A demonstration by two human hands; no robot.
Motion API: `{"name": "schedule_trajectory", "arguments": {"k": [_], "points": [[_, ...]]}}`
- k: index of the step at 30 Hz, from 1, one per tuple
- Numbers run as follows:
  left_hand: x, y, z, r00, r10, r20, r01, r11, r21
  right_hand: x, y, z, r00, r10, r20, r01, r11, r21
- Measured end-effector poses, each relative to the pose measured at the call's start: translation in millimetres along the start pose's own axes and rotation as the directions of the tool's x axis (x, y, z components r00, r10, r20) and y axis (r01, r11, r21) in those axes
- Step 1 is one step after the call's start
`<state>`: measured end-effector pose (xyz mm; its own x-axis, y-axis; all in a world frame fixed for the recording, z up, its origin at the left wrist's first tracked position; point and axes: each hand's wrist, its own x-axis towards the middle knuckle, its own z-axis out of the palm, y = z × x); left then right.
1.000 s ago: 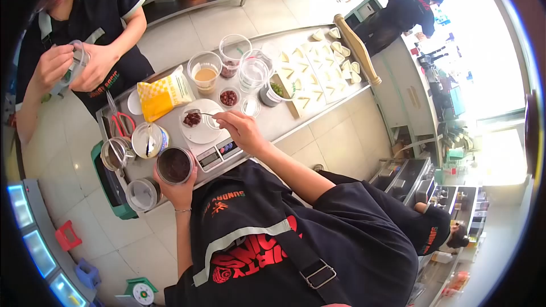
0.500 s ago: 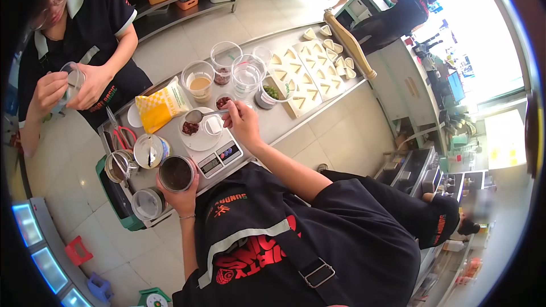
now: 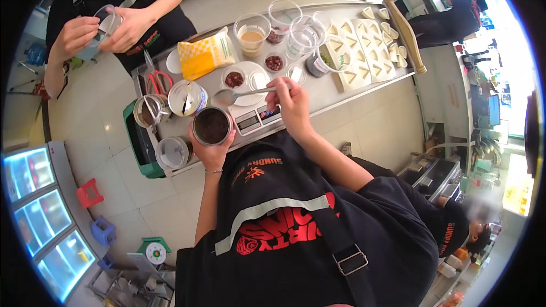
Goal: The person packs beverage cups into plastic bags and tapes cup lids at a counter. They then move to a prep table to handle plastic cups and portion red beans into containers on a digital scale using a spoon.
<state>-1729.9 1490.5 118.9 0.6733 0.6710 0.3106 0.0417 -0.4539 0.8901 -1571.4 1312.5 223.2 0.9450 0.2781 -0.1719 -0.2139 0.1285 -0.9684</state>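
My left hand (image 3: 215,152) is wrapped round an open jar (image 3: 211,126) with dark contents, close to the table's front edge. In my right hand (image 3: 291,102) is a metal spoon (image 3: 227,97), its bowl just above and beyond the jar's rim. Whether the spoon carries anything I cannot make out. Behind the spoon, a small cup of dark red beans (image 3: 234,79) sits on the white round plate of a kitchen scale (image 3: 248,123). Another small cup of beans (image 3: 274,62) stands farther back. An opened can (image 3: 188,98) is left of the jar.
A yellow-and-white bag (image 3: 206,57), a cup of tan liquid (image 3: 251,38) and clear cups (image 3: 306,37) line the back. White triangular-hollow molds (image 3: 364,51) lie right. Red-handled scissors (image 3: 159,82) and a clear container (image 3: 173,152) are left. A co-worker's hands (image 3: 105,31) hold a cup.
The view has shifted, so the table appears farther right. My right hand has brought the spoon from over the scale's bean cup back toward the jar in my left hand.
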Motion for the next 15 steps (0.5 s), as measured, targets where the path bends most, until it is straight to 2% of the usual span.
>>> {"name": "schedule_trajectory", "arguments": {"k": [1,3,4,5,7,8,9,10,11,13,14,15], "points": [[2,-4,4,1.000,-0.010,0.000,0.010,1.000,0.015,-9,-4,9,0.999,0.021,0.035,-0.019,0.997,-0.072],[1,-4,1,0.996,0.088,-0.005,-0.086,0.986,0.140,-21,-10,22,0.975,-0.079,0.208,0.154,0.913,-0.378],[0,-1,-3,0.994,0.113,-0.012,-0.110,0.979,0.169,-27,-2,26,0.910,-0.240,0.339,0.369,0.842,-0.393],[-3,-2,-5,0.994,0.106,-0.014,-0.102,0.977,0.189,-23,7,27,0.789,-0.399,0.468,0.587,0.714,-0.382],[-7,-13,-3,0.995,0.097,-0.008,-0.093,0.972,0.215,-13,31,31,0.572,-0.465,0.676,0.780,0.563,-0.272],[-9,-14,-1,0.999,0.050,0.010,-0.051,0.992,0.119,-18,40,29,0.609,-0.369,0.702,0.732,0.603,-0.318],[-8,-15,-3,1.000,0.005,0.031,-0.006,1.000,0.026,-20,41,31,0.571,-0.375,0.731,0.752,0.595,-0.282],[-9,-16,1,0.999,-0.053,-0.005,0.053,0.997,-0.055,-24,39,31,0.581,-0.332,0.743,0.741,0.595,-0.313],[-12,-18,4,0.998,-0.056,-0.003,0.056,0.997,-0.062,-26,39,32,0.585,-0.290,0.758,0.728,0.599,-0.333],[-9,-14,-2,0.999,-0.029,0.014,0.027,0.997,0.076,-26,39,33,0.582,-0.331,0.743,0.727,0.622,-0.292],[-10,-23,3,1.000,-0.028,-0.008,0.027,0.992,-0.122,-28,38,31,0.664,-0.272,0.696,0.653,0.664,-0.364],[-9,-25,5,1.000,-0.010,-0.021,0.009,0.997,-0.082,-33,38,32,0.735,-0.205,0.647,0.566,0.710,-0.418]]}}
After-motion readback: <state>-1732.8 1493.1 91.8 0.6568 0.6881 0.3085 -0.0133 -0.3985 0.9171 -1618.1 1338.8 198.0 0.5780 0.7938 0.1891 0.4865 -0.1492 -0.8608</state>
